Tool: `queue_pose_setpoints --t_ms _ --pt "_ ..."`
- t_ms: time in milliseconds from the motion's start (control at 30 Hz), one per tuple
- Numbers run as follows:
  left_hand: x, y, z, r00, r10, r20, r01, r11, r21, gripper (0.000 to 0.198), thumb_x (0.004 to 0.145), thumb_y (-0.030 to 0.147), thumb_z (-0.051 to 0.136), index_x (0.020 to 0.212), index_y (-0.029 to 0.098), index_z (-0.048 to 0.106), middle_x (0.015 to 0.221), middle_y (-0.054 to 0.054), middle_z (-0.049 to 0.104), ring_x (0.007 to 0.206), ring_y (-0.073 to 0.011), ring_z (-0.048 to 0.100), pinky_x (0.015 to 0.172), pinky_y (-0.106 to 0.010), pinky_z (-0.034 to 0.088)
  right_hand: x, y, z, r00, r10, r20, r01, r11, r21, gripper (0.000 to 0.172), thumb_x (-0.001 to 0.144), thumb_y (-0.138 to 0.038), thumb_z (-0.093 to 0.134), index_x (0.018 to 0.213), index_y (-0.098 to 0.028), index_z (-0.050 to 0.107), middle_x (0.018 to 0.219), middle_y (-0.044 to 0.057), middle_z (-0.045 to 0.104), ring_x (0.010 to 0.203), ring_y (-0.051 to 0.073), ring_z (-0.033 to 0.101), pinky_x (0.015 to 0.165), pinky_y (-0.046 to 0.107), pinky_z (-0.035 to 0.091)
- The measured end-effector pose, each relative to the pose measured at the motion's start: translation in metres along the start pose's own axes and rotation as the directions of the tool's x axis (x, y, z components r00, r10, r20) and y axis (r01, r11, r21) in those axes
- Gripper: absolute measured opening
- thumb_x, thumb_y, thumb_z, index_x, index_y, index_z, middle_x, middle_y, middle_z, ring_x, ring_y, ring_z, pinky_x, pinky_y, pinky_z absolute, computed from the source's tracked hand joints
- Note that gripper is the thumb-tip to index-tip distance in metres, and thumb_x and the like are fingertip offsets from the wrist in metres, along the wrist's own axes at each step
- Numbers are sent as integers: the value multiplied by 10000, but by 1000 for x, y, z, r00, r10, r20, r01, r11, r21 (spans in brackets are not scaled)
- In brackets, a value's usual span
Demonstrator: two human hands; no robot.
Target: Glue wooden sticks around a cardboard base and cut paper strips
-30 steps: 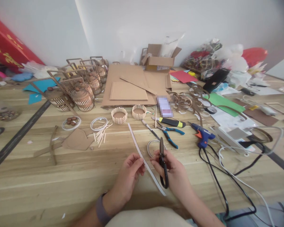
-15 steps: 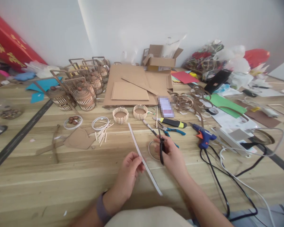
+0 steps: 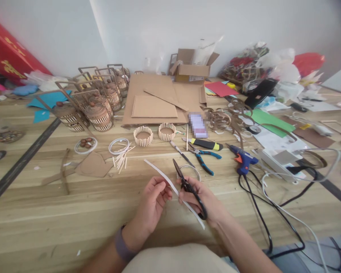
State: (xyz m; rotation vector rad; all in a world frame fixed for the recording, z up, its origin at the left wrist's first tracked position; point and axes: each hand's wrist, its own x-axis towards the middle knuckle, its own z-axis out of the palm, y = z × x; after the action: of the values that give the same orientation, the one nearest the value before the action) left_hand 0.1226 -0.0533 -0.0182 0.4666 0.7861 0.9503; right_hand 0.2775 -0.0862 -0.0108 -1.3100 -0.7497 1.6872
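A narrow white strip point(image 3: 157, 170) runs slantwise between my two hands. My left hand point(image 3: 149, 203) is closed on it, pinching it between thumb and fingers. In my right hand point(image 3: 211, 204) are black-handled scissors point(image 3: 184, 183), with their blades pointing up and to the left. The strip's lower end passes by the fingers of my right hand; whether they grip it too I cannot tell. Behind the scissors lies a white ring point(image 3: 199, 175), partly hidden. Beyond my hands stand two small round fences of wooden sticks on cardboard, a left one point(image 3: 143, 141) and a right one point(image 3: 166, 136).
Pliers point(image 3: 206, 161), a yellow-black utility knife point(image 3: 207, 144) and a blue glue gun point(image 3: 246, 159) with trailing cables lie to the right. Loose sticks point(image 3: 121, 160) and a cardboard heart point(image 3: 92, 165) are on the left. Lidded stick baskets point(image 3: 98, 115) and cardboard sheets point(image 3: 155, 106) stand behind.
My right hand has moved down and left with the scissors, from near the pliers to the strip. The strip's upper end has swung left and lower.
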Motion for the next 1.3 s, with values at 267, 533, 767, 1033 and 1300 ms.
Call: queue_pose_setpoints --t_ms 267,533,767,1033,1300 --pt "1 1 -1 999 -42 34 42 999 -12 367 534 340 922 757 132 717 694 -6 698 550 -58 570 532 -164 465 2 10 -13 956 121 267 -211 916 341 478 661 -330 855 1022 -183 577 520 -96 543 320 -11 185 318 145 113" --pt "1 0 -2 998 -41 46 34 990 139 400 556 459 894 689 118 732 709 -47 735 510 -61 587 469 -155 456 -2 12 -22 941 144 307 -259 889 378 436 680 -333 845 999 -207 575 510 -122 448 342 -4 149 327 142 93" --pt "1 1 -3 994 -78 -80 89 986 142 494 505 507 898 755 127 707 715 -59 761 590 -122 704 510 -156 513 -24 0 -44 983 -57 -174 23 981 -192 459 709 -479 765 1045 -220 589 580 -79 479 436 62 369 400 168 279" --pt "1 1 -2 992 -84 -92 99 980 173 512 524 525 883 783 124 699 710 -62 760 640 -148 727 549 -177 534 -54 2 -132 854 -414 -316 -136 410 -902 415 767 -380 537 1136 -222 640 775 57 743 697 257 700 629 330 534" --pt "2 -1 -3 996 -41 -75 54 983 178 489 560 519 871 796 122 710 761 -78 773 663 -161 736 574 -194 550 -53 16 -150 727 -668 -160 -307 -108 -946 393 814 -257 506 1161 -144 653 874 150 752 740 336 711 646 434 544"
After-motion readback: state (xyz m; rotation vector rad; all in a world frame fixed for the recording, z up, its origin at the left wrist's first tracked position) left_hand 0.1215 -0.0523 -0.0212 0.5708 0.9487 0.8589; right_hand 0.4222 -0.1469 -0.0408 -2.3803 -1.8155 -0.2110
